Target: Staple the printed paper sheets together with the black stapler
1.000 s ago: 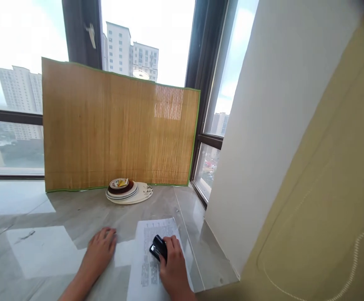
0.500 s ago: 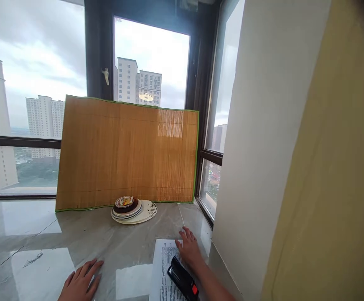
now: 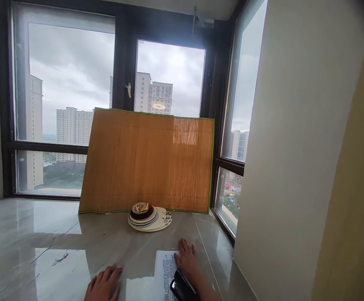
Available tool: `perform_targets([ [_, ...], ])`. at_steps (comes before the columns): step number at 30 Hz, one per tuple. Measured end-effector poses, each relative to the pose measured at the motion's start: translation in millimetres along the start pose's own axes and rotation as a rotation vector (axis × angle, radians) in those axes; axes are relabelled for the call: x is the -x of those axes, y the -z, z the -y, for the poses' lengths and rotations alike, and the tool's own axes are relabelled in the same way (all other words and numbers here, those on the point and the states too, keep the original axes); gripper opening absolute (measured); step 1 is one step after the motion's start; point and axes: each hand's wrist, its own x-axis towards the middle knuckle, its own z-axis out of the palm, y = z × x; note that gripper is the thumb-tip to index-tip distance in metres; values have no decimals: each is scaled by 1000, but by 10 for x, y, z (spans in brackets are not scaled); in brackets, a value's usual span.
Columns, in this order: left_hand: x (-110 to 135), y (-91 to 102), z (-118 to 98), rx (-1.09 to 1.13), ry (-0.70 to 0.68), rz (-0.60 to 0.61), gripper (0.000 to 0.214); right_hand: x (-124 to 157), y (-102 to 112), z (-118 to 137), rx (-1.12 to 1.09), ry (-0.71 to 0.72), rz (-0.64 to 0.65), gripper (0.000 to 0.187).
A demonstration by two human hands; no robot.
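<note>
Left hand [image 3: 104,285] lay open, palm down, on the grey ledge [image 3: 106,244]. Farther back, an oval plate [image 3: 159,225] bore stacked dishes [image 3: 142,222], a small patterned dish [image 3: 140,208] topmost, its contents unclear. Next came printed paper [image 3: 163,265] with a black stapler [image 3: 184,288] on it, just beside the right hand [image 3: 187,260], spread unclenched across the paper's edge.

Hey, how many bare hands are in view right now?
2. The left bare hand rests on the glossy grey surface, by the picture's bottom edge; the right bare hand is at the upper right corner of the white printed paper, just beyond the black stapler. No others show.
</note>
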Motion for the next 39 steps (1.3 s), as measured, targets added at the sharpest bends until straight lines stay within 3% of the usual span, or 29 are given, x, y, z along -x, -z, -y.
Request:
perform_targets([
  [7,-44,-23,325,833,145,-202,57,-234,-506,1146,-68,115,-57,58],
  [10,-59,-63,376,907,165,-231,53,-258,-641,1481,-116,186,-82,57],
  [13,-75,-114,388,912,106,-241,48,-260,-702,1615,-156,246,-108,59],
  [19,-141,-228,380,806,131,-244,50,-315,-717,1378,-139,167,-153,61],
  [26,-183,-275,353,695,106,-271,40,-264,-547,617,-88,71,-225,56],
  [31,-89,-123,127,311,5,-207,34,-104,-298,141,-276,30,-390,46],
  [35,16,-49,1,112,4,-169,44,117,51,78,-405,56,-455,43],
  [39,49,-206,-177,181,-213,-124,41,552,142,179,-554,61,-506,51],
])
